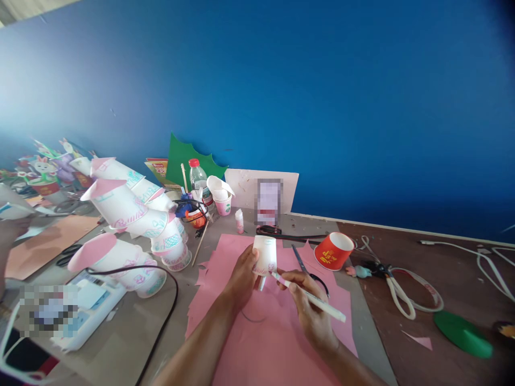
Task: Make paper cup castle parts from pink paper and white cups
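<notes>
My left hand (240,276) is closed round a white paper cup (264,252), which is held upside down above a large sheet of pink paper (257,348). Pink marks show near the cup's lower edge. In my right hand (311,308) is a white marker pen (322,305) with a pink front end, its tip at or very near the cup's lower right side. A small white stick-like piece (262,283), perhaps a pen cap, shows under the cup by my left fingers. Scissors (300,260) with dark handles lie partly behind my right hand.
Decorated paper-cup figures (129,220) lean at the left, near a black cable (175,292). A red paper cup (333,251) and coiled cords (402,295) lie right. A bottle (197,177) and pen holder (196,217) stand by the blue wall (322,107). A person's arm (10,241) shows far left.
</notes>
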Motion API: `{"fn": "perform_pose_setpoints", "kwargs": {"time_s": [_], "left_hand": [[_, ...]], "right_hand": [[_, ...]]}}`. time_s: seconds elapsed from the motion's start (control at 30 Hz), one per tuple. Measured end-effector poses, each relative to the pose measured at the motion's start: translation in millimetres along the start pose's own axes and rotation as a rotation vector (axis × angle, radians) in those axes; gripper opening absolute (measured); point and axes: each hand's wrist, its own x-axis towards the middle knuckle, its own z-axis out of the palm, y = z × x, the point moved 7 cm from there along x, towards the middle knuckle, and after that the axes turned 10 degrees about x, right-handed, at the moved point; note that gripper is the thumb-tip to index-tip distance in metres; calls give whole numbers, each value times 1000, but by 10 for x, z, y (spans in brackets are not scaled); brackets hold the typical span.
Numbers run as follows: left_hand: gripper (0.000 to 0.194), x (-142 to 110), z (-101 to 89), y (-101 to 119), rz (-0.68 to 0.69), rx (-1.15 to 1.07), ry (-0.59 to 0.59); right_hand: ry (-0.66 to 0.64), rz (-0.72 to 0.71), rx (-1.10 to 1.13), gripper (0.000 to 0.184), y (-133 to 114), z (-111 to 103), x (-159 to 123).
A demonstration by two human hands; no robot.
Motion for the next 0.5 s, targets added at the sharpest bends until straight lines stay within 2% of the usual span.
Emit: {"fn": "perform_pose_setpoints", "kwargs": {"time_s": [0.3, 0.5], "left_hand": [[44, 1, 9, 49, 37, -20, 9], [40, -1, -4, 37, 54, 20, 11]], "right_hand": [[20, 35, -30, 20, 35, -27, 7], [-10, 50, 7, 17, 82, -45, -1]]}}
